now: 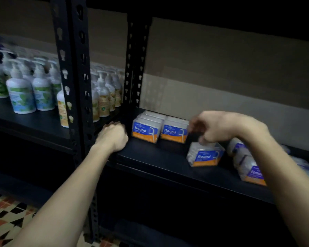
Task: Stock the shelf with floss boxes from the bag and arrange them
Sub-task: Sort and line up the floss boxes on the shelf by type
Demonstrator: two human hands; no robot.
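Two rows of clear floss boxes with blue and orange "Round" labels stand side by side on the dark shelf (150,157), the left row (145,129) and the right row (174,131). A single floss box (204,155) sits tilted further right, nearer the front edge. My right hand (219,127) hovers just above it, blurred, with fingers curled down at its top. My left hand (112,136) rests on the shelf's front left corner by the black upright post, fingers curled. A pile of loose floss packs (246,163) lies at the right, partly hidden by my right arm.
A black perforated post (75,86) divides this bay from the left one, where several pump soap bottles (21,93) stand. A second post (136,68) stands at the back. Below is a dark lower shelf and a patterned tile floor (5,216).
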